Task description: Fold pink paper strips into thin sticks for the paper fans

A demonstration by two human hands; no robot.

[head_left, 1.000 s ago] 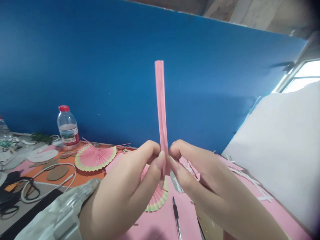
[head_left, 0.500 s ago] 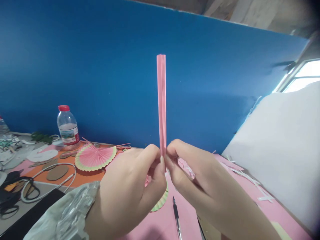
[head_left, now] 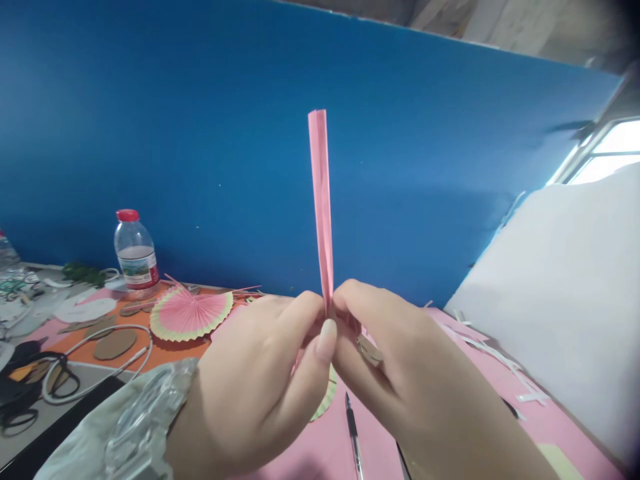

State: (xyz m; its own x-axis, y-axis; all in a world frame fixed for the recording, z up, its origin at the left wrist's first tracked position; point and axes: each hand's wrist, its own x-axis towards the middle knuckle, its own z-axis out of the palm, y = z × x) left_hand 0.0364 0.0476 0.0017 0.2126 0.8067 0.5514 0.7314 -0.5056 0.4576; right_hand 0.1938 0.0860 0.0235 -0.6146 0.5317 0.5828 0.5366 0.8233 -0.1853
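A narrow strip of folded pink paper [head_left: 321, 207] stands nearly upright in front of the blue wall, leaning slightly left at its top. Both hands pinch its lower end. My left hand [head_left: 270, 373] is closed, its thumb and index finger pressed at the base of the strip, thumbnail towards me. My right hand [head_left: 395, 360] is closed too, with its fingertips meeting the left ones at the same spot. The very bottom of the strip is hidden by the fingers. Below the hands, a pale yellow pleated paper edge [head_left: 327, 397] shows, partly covered by my left hand.
A pink and yellow pleated paper fan [head_left: 193, 313] lies left, near a red-capped bottle [head_left: 135, 257], cardboard discs [head_left: 115, 345] and a white cable [head_left: 60, 397]. A pen [head_left: 353, 433] rests on pink paper [head_left: 300, 453]. White paper strips [head_left: 500, 363] lie right, beside a white panel [head_left: 560, 293].
The top of the pink strip has tipped slightly left. My left thumb has shifted and now shows its nail over the base. The objects on the table have stayed in place.
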